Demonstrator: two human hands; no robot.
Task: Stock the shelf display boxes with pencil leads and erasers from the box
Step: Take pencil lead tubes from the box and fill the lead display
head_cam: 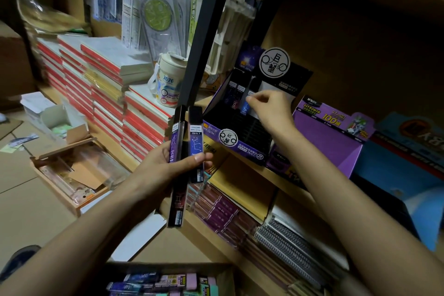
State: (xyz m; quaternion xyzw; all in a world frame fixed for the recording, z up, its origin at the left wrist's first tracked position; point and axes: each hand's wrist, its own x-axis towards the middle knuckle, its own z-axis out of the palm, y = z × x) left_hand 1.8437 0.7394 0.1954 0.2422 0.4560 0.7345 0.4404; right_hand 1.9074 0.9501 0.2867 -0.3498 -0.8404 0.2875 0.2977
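Dark purple lead cases [195,144] upright, fanned in left hand [165,166]; right hand [270,109] pinches blue case [245,108] standing in purple display box [216,104].

Views: 1, head-worn, wide-angle
Facing: forward and down at the shelf [292,181]
Nearness: close to the shelf front

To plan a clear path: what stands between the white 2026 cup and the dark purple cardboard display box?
The black metal shelf post stands between the white cup and the display box; the head view shows it.
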